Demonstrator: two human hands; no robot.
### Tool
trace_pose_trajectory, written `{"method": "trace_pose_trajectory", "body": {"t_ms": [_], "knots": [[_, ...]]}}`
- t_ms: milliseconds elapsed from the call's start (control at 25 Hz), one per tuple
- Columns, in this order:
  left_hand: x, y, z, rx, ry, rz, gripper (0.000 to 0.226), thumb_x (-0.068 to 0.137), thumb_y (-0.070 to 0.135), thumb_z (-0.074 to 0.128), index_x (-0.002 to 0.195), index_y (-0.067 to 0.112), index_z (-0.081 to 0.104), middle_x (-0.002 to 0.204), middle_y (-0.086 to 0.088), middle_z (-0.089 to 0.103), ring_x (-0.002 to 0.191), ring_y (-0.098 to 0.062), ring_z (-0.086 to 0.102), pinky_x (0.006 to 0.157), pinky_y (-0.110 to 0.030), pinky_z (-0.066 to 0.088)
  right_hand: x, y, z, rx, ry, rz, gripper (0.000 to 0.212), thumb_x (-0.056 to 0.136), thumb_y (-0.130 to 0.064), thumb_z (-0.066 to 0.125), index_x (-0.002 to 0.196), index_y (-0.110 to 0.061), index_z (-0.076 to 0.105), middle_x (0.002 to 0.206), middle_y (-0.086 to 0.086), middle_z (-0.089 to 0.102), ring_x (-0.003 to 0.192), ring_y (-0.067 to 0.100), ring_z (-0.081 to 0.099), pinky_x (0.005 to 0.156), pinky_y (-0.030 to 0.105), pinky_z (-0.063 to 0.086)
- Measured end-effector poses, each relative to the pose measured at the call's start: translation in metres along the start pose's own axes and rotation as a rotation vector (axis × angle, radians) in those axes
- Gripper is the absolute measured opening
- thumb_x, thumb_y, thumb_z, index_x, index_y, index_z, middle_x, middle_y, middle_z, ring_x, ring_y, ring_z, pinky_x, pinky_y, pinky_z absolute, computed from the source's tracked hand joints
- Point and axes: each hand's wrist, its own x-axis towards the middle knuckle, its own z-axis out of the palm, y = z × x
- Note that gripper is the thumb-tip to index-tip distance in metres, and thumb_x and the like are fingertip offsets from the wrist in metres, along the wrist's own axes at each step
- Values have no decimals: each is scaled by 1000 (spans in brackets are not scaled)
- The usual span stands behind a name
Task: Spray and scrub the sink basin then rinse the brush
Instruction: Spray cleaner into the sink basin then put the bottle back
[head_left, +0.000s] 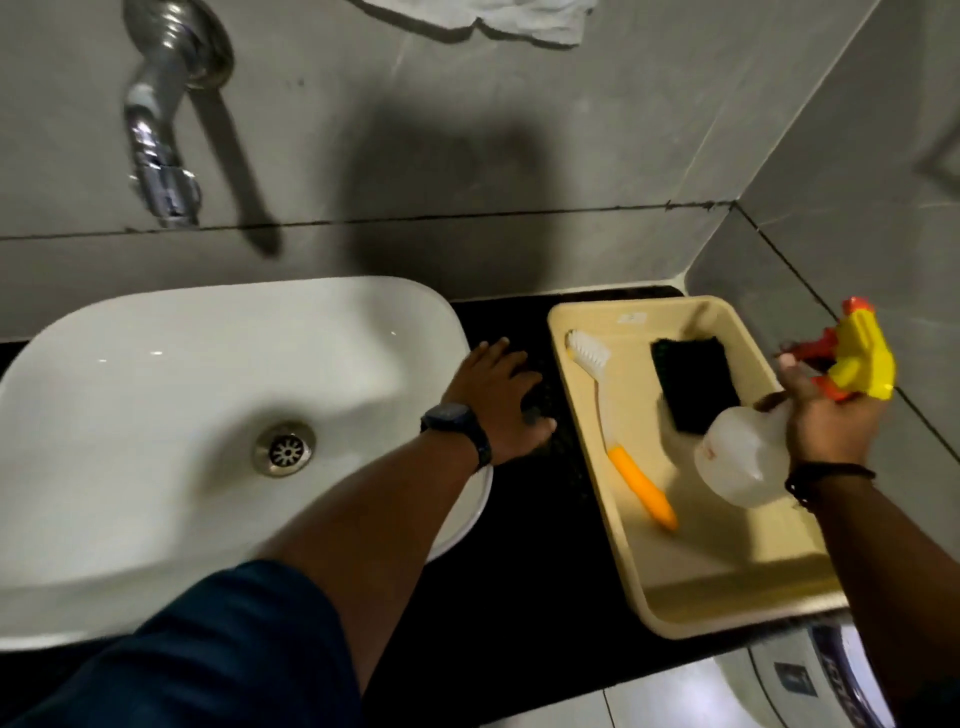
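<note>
A white sink basin (171, 395) with a metal drain (284, 448) fills the left half. My left hand (501, 400) rests flat on the black counter (498, 545) between the basin and a beige tray (691, 587), fingers spread, holding nothing. My right hand (826, 410) grips the neck of a clear spray bottle (743, 460) with a yellow and red trigger head (860, 358), held tilted above the tray's right side. In the tray lie a brush (618, 426) with white bristles and an orange handle, and a dark scrub pad (693, 382).
A chrome tap (161, 145) juts from the grey tiled wall above the basin's left. A white cloth (493, 18) hangs at the top. The side wall closes in just right of the tray. A white appliance (810, 675) stands below the counter at the bottom right.
</note>
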Motion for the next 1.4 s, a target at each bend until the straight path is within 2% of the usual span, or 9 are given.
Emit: {"method": "trace_pose_trajectory", "body": {"t_ms": [40,120,320,440,520,640,880,1200,1400], "knots": [[-10,-5,-5,-20,-43,23,81,72,75,38,140,31,28,156,-1,18,144,-21,1,114,-38,-4,2,-24,10,30,-47,-19,66,83,1,63,143,-17,43,112,15,62,100,32,59,69,39,57],[-38,-32,-22,-94,-7,-4,89,70,82,32,143,34,14,159,1,6,144,-17,-7,111,-33,-8,0,-76,46,73,-176,-18,70,78,7,63,141,-19,46,117,18,60,95,28,60,59,27,55],[-157,-166,-86,-19,254,-289,84,76,72,39,143,24,24,156,-5,20,144,-22,7,115,-37,6,-81,-179,191,46,-623,56,83,65,29,49,129,-24,54,82,0,57,64,9,55,46,24,48],[-233,-243,-103,91,263,-512,87,74,73,39,142,19,29,152,-11,29,142,-29,15,116,-44,15,-149,-195,252,-168,-864,237,69,68,17,50,124,-22,63,79,4,59,60,30,63,36,24,44],[-273,-277,-104,128,132,-609,93,73,76,37,144,18,23,154,-12,24,142,-32,14,116,-46,16,-190,-197,276,-375,-972,327,45,65,4,53,102,-15,71,75,9,65,53,38,65,39,26,43],[-296,-293,-91,97,98,-596,94,75,75,32,146,17,10,158,-9,3,144,-29,-1,117,-41,2,-235,-199,296,-611,-1043,374,17,69,-16,56,77,-7,69,62,10,67,34,28,58,42,24,42],[-284,-281,-85,186,144,-466,90,79,65,39,146,13,7,158,-11,0,144,-25,-7,118,-40,-4,-265,-193,302,-735,-1077,382,33,75,-32,53,85,-4,68,67,17,70,31,23,56,44,23,43],[-282,-278,-90,214,106,-452,89,80,63,40,145,12,7,158,-9,7,145,-25,-2,118,-40,0,-230,-170,265,-784,-895,306,21,75,-20,54,77,-5,68,59,22,70,36,30,60,60,43,53],[-281,-276,-90,247,81,-446,87,81,63,36,145,13,6,158,-8,8,145,-25,-1,118,-41,2,-247,-178,258,-807,-1070,302,19,79,-24,58,87,-12,70,62,12,69,34,24,59,50,30,47]]}}
